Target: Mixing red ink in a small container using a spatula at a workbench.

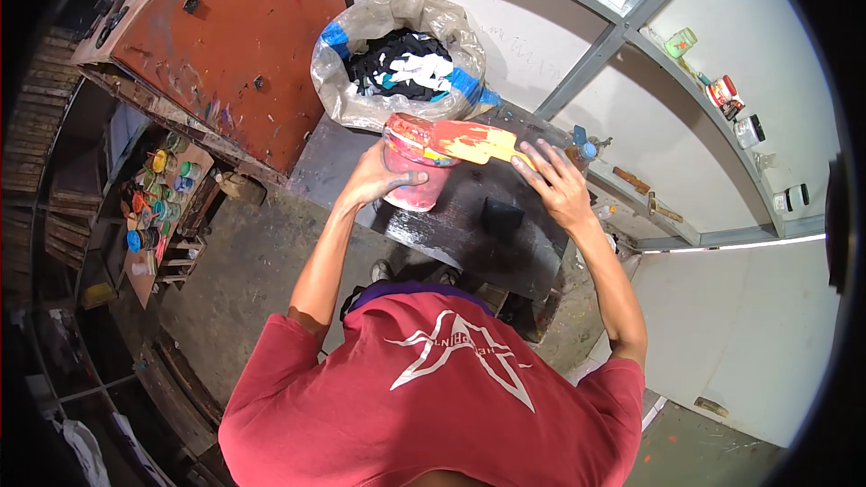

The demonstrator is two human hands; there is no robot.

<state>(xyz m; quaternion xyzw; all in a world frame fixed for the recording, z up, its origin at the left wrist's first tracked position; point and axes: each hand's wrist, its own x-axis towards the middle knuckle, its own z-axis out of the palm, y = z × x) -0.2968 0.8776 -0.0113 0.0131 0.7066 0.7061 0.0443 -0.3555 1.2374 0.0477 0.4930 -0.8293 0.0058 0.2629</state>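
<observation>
My left hand (379,180) is wrapped round the side of a translucent tub (422,185) stained with red paint, its thumb across the front. The tub is held tilted over a dark, paint-smeared table (442,239). A flat yellow spatula (487,140), its blade coated with red paint, lies across the tub's rim. At the spatula's right end, my right hand (561,188) grips it with thumb and fingers, the other fingers stretched out. A small black piece (502,216) lies on the table below the spatula.
Behind the tub stands a clear plastic bag (329,95) full of black and white cloth scraps (397,63). A reddish-brown board (244,45) rises at the left. Paint jars (158,189) crowd a low shelf. A bottle (588,150) stands right of my right hand; more jars (722,90) sit on wall ledges.
</observation>
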